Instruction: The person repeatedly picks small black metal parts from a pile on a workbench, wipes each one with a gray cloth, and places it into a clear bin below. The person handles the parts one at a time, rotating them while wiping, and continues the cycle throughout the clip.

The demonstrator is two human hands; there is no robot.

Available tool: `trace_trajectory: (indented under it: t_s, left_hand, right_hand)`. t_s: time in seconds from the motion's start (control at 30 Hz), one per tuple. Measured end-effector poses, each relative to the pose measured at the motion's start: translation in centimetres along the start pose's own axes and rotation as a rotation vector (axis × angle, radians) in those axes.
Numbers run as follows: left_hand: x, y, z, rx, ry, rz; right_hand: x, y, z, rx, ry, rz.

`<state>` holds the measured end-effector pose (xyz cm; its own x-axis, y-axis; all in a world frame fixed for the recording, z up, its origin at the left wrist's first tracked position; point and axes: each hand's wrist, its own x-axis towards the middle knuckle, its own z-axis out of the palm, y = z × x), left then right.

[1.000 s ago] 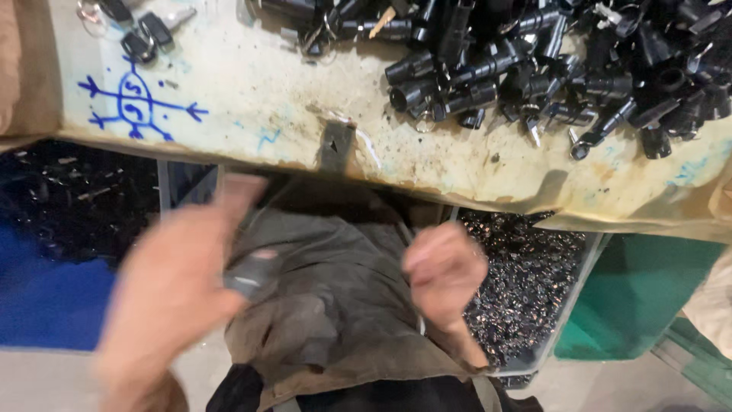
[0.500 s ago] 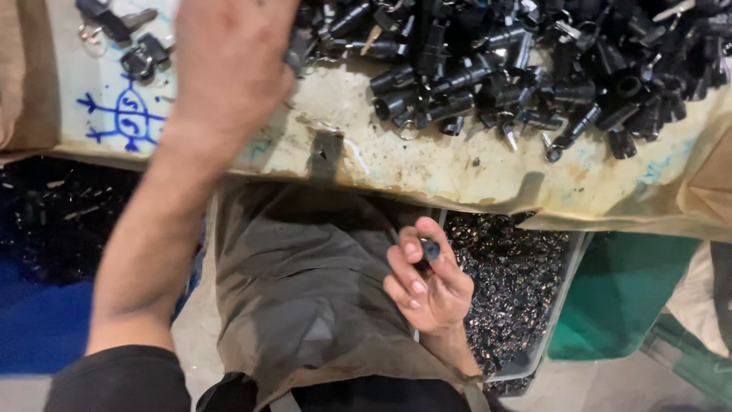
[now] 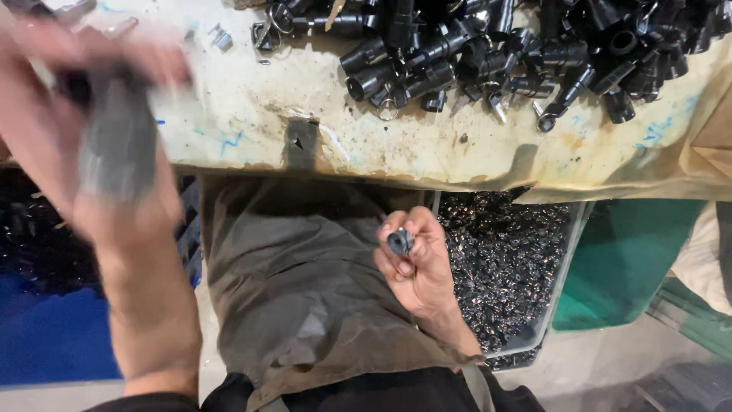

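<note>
Stained and scuffed, the pale worktop [image 3: 366, 137] runs across the upper part of the view, marked with blue scribbles and dark smears, and along its far side lies a loose heap of black tubular parts [image 3: 488, 53] with a few metal rings and clips among them, piled close enough to be picked from without leaning. Below the worktop's edge, on the person's right, a clear bin [image 3: 526, 282] is filled with small dark shiny pieces, set just under the edge where finished or discarded bits can drop straight in; a green container [image 3: 618, 259] stands beside it. A brown apron [image 3: 297, 290] covers the lap. The right hand [image 3: 415, 263] is held low over the apron, just beside the bin, fingers curled and pinching a small black round part [image 3: 399, 242] between thumb and fingertips, its open end turned up toward the camera as if to keep the hole in sight. The left hand [image 3: 91, 130] is raised in front of the worktop's near left edge and heavily blurred; it is closed around a larger grey cylindrical piece [image 3: 118, 149], whose exact shape cannot be made out. The two hands are well apart.
</note>
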<state>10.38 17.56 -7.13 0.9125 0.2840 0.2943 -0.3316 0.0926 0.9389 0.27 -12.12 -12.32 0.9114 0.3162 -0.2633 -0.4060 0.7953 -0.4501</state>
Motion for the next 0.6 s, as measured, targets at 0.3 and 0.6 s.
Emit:
trace_trajectory:
  t_s: [0.3,0.6]
  left_hand:
    - [-10.9,0.1,5.0,0.165,-0.575,-0.167]
    - [-8.5,0.4,5.3,0.5,-1.108,-0.061]
  right_hand:
    - [2.2,-3.4,4.0,-1.479,-0.459,-0.746]
    - [2.2,-4.5,5.2,-1.587,-0.55,-0.45]
